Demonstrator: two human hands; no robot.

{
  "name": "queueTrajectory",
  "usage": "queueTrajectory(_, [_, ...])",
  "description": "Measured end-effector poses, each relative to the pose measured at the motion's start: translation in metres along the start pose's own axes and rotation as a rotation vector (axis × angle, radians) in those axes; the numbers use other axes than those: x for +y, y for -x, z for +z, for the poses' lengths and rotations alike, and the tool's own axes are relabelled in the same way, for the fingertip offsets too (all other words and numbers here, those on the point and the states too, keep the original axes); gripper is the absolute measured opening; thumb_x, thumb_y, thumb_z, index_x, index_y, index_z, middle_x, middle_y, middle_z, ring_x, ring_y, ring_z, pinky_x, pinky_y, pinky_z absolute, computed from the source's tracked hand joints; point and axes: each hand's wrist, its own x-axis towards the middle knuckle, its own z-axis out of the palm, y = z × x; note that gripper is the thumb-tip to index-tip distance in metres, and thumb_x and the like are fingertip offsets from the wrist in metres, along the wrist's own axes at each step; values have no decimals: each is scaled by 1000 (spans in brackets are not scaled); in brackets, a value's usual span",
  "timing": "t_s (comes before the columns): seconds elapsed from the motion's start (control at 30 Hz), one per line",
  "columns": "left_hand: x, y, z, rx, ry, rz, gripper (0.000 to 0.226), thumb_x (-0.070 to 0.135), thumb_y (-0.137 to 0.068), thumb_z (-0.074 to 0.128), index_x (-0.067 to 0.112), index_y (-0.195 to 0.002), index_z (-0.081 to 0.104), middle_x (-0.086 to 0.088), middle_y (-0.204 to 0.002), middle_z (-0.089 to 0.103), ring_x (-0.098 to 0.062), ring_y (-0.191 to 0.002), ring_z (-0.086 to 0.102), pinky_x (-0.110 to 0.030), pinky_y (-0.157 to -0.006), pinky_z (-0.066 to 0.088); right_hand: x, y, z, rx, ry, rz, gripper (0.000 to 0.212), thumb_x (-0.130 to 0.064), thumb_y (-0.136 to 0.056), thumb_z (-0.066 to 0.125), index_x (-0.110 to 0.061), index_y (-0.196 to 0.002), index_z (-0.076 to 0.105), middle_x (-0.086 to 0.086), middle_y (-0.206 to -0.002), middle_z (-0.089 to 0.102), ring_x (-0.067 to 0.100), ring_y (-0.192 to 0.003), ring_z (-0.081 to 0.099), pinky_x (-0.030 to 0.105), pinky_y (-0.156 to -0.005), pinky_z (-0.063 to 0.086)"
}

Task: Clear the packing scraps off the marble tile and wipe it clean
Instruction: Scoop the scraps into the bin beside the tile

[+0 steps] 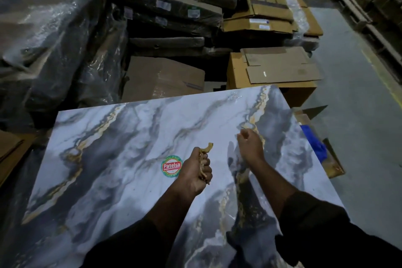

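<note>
Scraps (204,165) in left hand (195,172) (fisted)

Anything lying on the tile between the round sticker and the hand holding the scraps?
Nothing: in the head view the left hand, shut on tan scraps, sits right beside the Patelsa sticker, its edge meeting the sticker's; no loose scrap shows on the marble tile there.

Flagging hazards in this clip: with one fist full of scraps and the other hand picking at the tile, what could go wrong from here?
Scraps poke out of the left hand; a loose grip could drop bits back onto the marble tile. The right hand is pinching over a gold vein, where tan scraps could be missed. Wiping may snag the round sticker.
</note>
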Motion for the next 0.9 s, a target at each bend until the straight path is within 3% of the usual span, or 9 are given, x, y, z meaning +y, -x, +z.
queueTrajectory(0.1, [1, -7, -1, 38, 6, 6, 29, 23, -92, 55, 18, -64, 48, 6, -54, 39, -8, -37, 27, -15, -37, 19, 8, -32, -3, 23, 167, -113, 35, -7, -97, 55, 0, -131, 60, 20, -135, 57, 35, -128, 51, 33, -109, 36])
queueTrajectory(0.23, [2, -14, -12, 55, -3, 10, 24, 22, -90, 55, 20, -68, 44, 7, -58, 34, -7, -40, 24, -18, -42, 15, 23, -61, 2, -115, 526, -288, 48, -15, -102, 51, -3, -148, 43, 19, -155, 40, 32, -146, 33, 34, -120, 15])
queueTrajectory(0.3, [3, -14, -18, 55, 4, 22, 26, 22, -90, 54, 21, -66, 44, 7, -57, 33, -6, -38, 23, -16, -40, 14, 26, -61, 5, -92, 650, -393, 40, -12, -100, 52, -6, -139, 55, 17, -145, 51, 32, -136, 43, 36, -114, 26])
queueTrajectory(0.37, [4, -8, -27, 58, 41, 28, 28, 21, -93, 54, 23, -65, 49, 8, -56, 31, -5, -36, 22, -14, -37, 14, 25, -48, 13, -37, 673, -411, 24, 0, -92, 58, -4, -113, 69, 18, -120, 64, 34, -114, 58, 37, -99, 43])
queueTrajectory(0.43, [7, -1, -43, 48, 100, 59, 32, 26, -100, 51, 25, -68, 53, 8, -54, 30, -4, -34, 23, -12, -34, 14, 17, -24, 24, -12, 684, -472, 15, 14, -77, 66, 1, -84, 70, 21, -92, 67, 36, -89, 67, 37, -82, 53])
queueTrajectory(0.53, [12, 14, -75, 79, 168, 99, 37, 35, -105, 44, 22, -69, 45, 7, -51, 33, -4, -33, 26, -12, -32, 17, 8, 20, 44, -95, 555, -529, 23, 22, -66, 69, 0, -69, 65, 18, -77, 64, 34, -75, 67, 36, -69, 56])
queueTrajectory(0.67, [15, 32, -118, 128, 130, 138, 29, 28, -98, 46, 24, -70, 45, 8, -52, 31, -5, -34, 25, -13, -32, 18, -5, 64, 67, -221, 278, -323, 19, 1, -89, 61, -11, -88, 75, 6, -99, 72, 26, -90, 67, 33, -84, 50])
queueTrajectory(0.77, [17, 44, -146, 104, 150, 135, 30, 30, -100, 46, 25, -71, 49, 8, -52, 33, -4, -35, 26, -12, -34, 18, -3, 92, 68, -112, 239, -204, 19, -4, -92, 59, -14, -91, 75, 6, -100, 70, 26, -91, 67, 37, -86, 52])
queueTrajectory(0.9, [19, 54, -174, 102, 127, 113, 32, 31, -101, 45, 24, -70, 49, 8, -50, 34, -5, -33, 24, -10, -34, 18, 11, 135, 75, -11, 336, -198, 22, 3, -88, 60, -10, -93, 78, 13, -102, 68, 32, -99, 64, 38, -86, 50])
